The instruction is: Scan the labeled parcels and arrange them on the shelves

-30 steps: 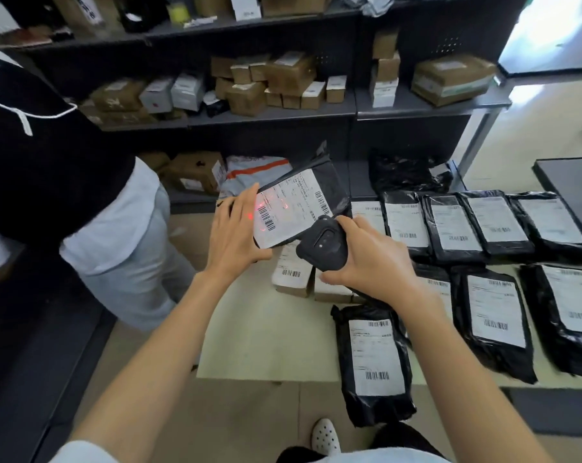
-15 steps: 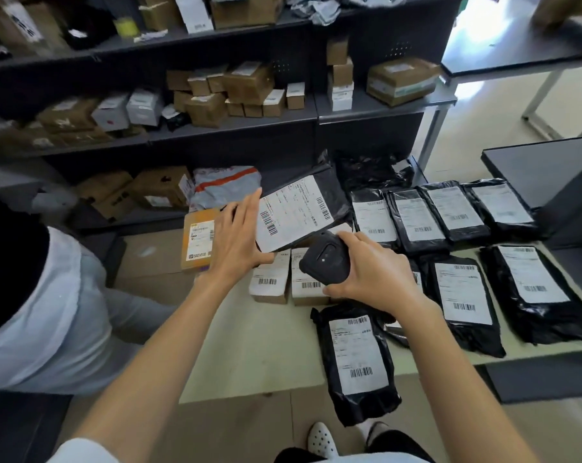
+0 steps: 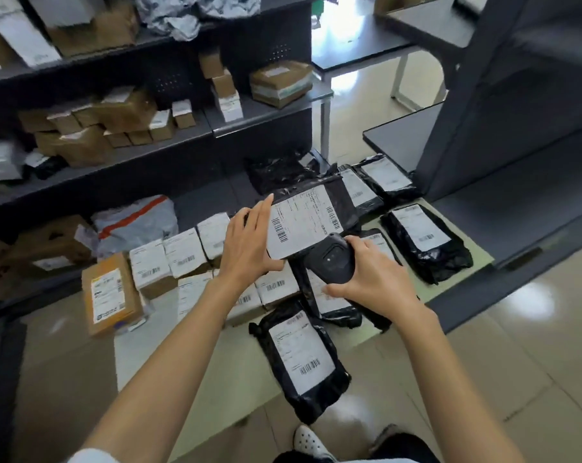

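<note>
Left hand [image 3: 249,243] still grips the parcel [image 3: 311,218]; right hand [image 3: 371,279] grips the scanner [image 3: 329,262], now below the label; the bystander has gone.

The red scan dot is gone from the label of the black poly mailer [image 3: 311,217] — a second ago it glowed just beside the left hand [image 3: 249,243] fingertips. The handheld scanner [image 3: 331,260] now sits lower, under the mailer's near edge — the right hand [image 3: 371,282] grips it.
</note>
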`<state>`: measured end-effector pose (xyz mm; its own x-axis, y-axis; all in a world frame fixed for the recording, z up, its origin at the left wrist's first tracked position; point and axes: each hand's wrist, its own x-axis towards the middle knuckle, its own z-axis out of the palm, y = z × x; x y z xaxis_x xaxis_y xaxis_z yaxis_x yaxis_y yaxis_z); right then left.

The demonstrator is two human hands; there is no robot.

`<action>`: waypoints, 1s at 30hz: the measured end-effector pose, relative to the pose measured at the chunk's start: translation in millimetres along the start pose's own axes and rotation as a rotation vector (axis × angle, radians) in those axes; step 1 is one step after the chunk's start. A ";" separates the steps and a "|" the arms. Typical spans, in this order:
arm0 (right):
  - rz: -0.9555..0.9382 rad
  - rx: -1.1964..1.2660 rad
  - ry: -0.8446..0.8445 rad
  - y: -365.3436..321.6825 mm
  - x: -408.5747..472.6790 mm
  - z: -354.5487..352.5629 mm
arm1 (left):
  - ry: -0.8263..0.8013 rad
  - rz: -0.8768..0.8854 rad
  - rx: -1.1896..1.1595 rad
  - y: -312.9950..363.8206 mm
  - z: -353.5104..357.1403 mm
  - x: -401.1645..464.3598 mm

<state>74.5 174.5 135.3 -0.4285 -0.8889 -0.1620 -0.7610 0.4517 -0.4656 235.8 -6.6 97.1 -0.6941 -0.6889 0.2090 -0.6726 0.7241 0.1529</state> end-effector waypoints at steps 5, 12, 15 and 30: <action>0.176 0.058 0.111 67.7 -33.7 -33.1 | -0.050 0.199 -0.046 89.1 23.6 35.3; 0.435 0.157 0.262 189.8 -109.5 -94.4 | -0.163 0.477 -0.076 264.8 62.0 63.5; 0.544 0.176 0.317 250.4 -150.4 -123.8 | -0.187 0.559 -0.123 353.0 75.8 66.0; 0.805 0.206 0.546 504.1 -264.6 -257.7 | -0.119 0.786 -0.256 720.0 131.6 117.5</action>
<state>-321.3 657.0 167.7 -0.9849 -0.1428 -0.0974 -0.0676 0.8369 -0.5431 -363.8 429.2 104.6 -0.9690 0.0319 0.2451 0.0882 0.9709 0.2226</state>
